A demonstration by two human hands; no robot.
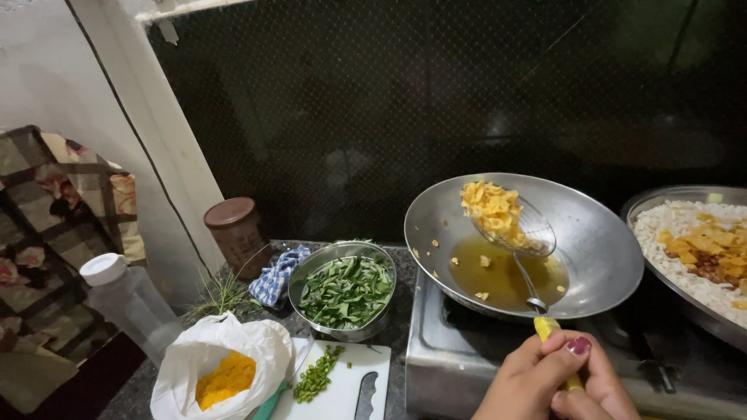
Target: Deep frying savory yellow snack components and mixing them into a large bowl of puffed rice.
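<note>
My right hand (556,381) grips the yellow handle of a wire skimmer (521,233). The skimmer's basket is lifted above the oil and tilted against the far inner wall of a steel wok (599,249). It carries a heap of fried yellow flakes (492,208). A pool of brownish oil (502,276) with a few loose flakes lies in the bottom of the wok. The wok rests on a steel gas stove (459,350). My left hand is out of view.
A wide steel tray (661,204) of puffed rice topped with fried pieces stands at the right. Left of the stove are a steel bowl of green leaves (346,292), a white cutting board (342,389) with chopped green chillies, a white bag of orange pieces (222,373), a plastic bottle (124,299) and a brown jar (236,227).
</note>
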